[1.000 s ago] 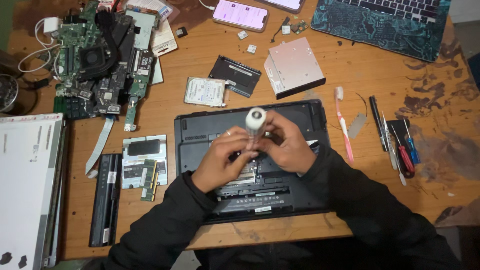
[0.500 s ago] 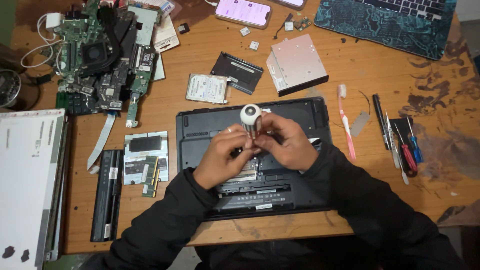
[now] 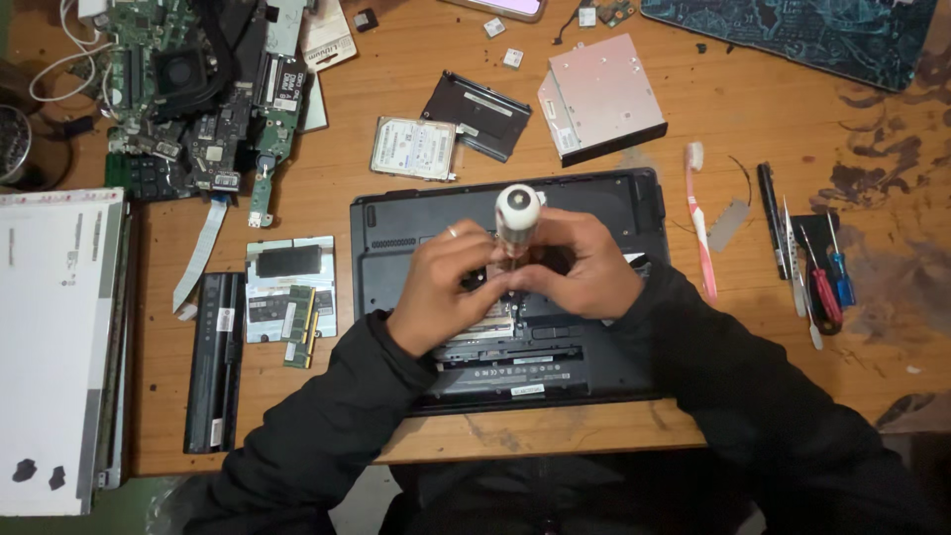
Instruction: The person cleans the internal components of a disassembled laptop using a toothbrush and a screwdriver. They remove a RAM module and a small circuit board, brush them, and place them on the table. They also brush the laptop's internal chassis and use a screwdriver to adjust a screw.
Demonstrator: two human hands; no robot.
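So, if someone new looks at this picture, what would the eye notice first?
First, the two hands, left hand and right hand, together gripping an upright screwdriver over the opened black laptop base at the centre of the wooden table. Next, the green motherboard at the top left, and the white screen panel along the left edge.

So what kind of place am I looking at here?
Probably a home or small repair bench for laptops. An opened laptop base lies on a worn wooden table, with a bare circuit board beside it, and both hands hold a screwdriver upright over the base.
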